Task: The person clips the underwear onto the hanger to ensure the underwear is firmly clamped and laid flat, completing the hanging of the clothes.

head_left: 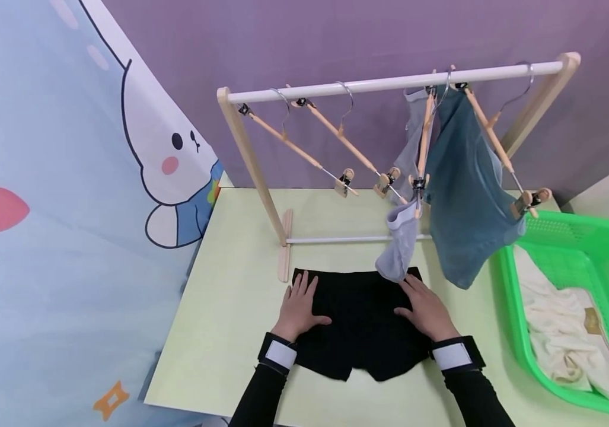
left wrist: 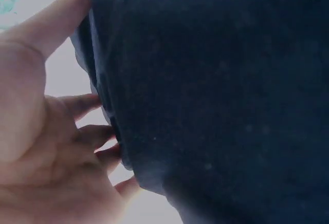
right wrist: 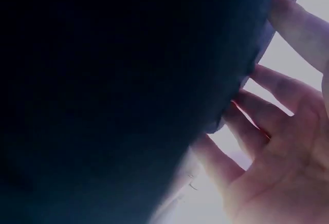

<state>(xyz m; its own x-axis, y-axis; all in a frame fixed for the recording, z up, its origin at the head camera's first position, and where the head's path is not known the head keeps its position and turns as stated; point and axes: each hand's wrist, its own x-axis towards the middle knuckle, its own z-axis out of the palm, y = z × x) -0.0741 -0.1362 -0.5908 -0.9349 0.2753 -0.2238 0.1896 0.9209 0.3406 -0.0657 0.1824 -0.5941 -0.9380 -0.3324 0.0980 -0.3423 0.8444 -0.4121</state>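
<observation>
Black shorts [head_left: 357, 320] lie spread out on the pale table, waistband toward the rack. My left hand [head_left: 296, 308] rests on their left side, fingers extended to the waistband and thumb spread inward. On the opposite side my right hand [head_left: 426, 311] lies with its fingertips near the waistband's right corner, partly under a hanging lavender sock [head_left: 400, 243]. In the left wrist view, straight fingers of the left hand [left wrist: 46, 136] reach along the edge of the dark cloth [left wrist: 216, 90]. The right wrist view has the right hand [right wrist: 288, 131] spread along the dark cloth's edge [right wrist: 113, 90].
A wooden rack with a white rail [head_left: 389, 86] stands behind the shorts. From it hang two bare clip hangers, the left one [head_left: 304, 153] nearest its post, plus the socks and a teal garment [head_left: 469, 196]. At right, a green basket [head_left: 603, 228] holds white clothing [head_left: 560, 332].
</observation>
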